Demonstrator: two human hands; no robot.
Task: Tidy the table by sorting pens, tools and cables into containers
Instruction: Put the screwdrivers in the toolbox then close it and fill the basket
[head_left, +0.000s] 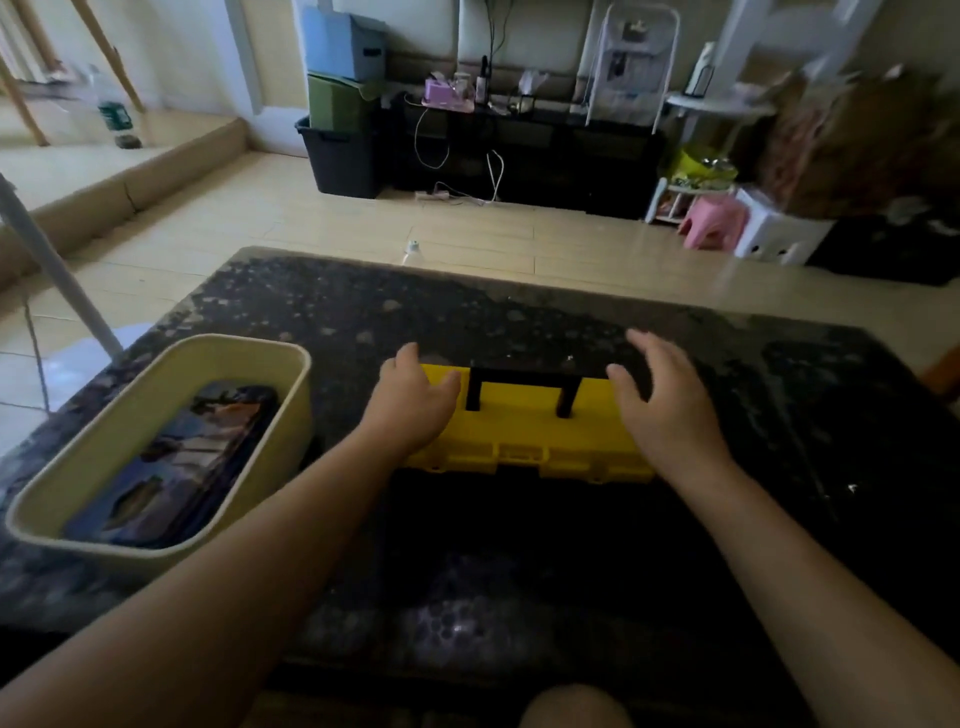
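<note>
Left hand (410, 402) flat on yellow toolbox (524, 439), right hand (667, 402) spread over other end, contact unclear, cream bin (228, 340) to the left.

beige tiled floor (311, 223) | black cabinet (571, 156) at far wall | stacked bins (340, 104) | pink stool (710, 221)

a dark speckled table (519, 312) carries a cream bin (130, 415) and a yellow-lidded toolbox (524, 436).

Toolbox (519, 431) lower body: indistinct, dark.
</note>
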